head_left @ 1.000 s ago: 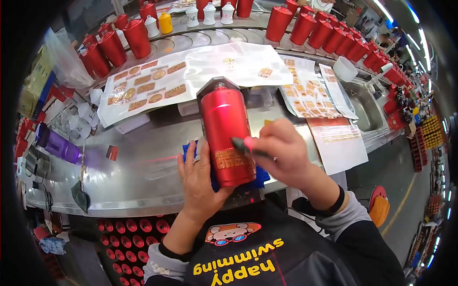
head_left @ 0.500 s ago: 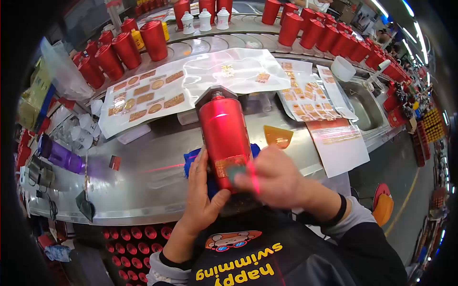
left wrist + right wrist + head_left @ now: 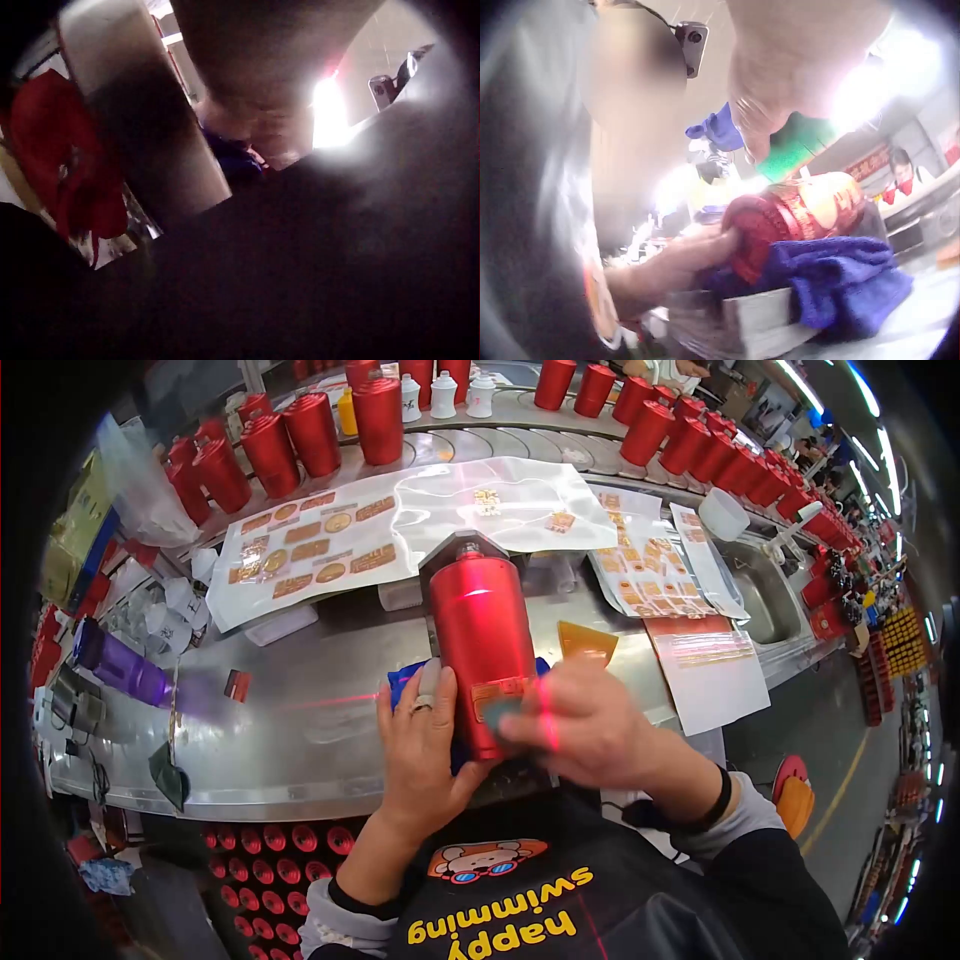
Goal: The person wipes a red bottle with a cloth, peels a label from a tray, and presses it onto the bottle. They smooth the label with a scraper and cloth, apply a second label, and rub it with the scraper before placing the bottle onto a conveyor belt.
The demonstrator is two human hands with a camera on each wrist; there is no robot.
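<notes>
A red bottle (image 3: 482, 610) lies on its side in a dark cradle over a blue cloth (image 3: 404, 682), its neck pointing away from me. A gold decal (image 3: 484, 692) sits near its base. My left hand (image 3: 415, 760) rests along the bottle's left side, fingers straight and thumb by the base. In my right hand (image 3: 590, 725), slightly blurred, a flat green pad (image 3: 799, 150) is pinched; it lies over the decal in the head view. The right wrist view shows the pad's edge close above the bottle. The left wrist view is mostly dark.
Clear sheets with gold decals (image 3: 310, 545) lie behind the cradle; another decal stack (image 3: 650, 565) is farther right. An amber plate (image 3: 587, 643) sits by my right hand. Red bottles (image 3: 270, 455) line a conveyor at the back. A purple bottle (image 3: 125, 665) lies left; a sink (image 3: 765, 595) stands right.
My right hand has come down from the bottle's middle to its lower end, with the pad now over the decal. Bottles on the conveyor have shifted right. My left hand stays against the bottle.
</notes>
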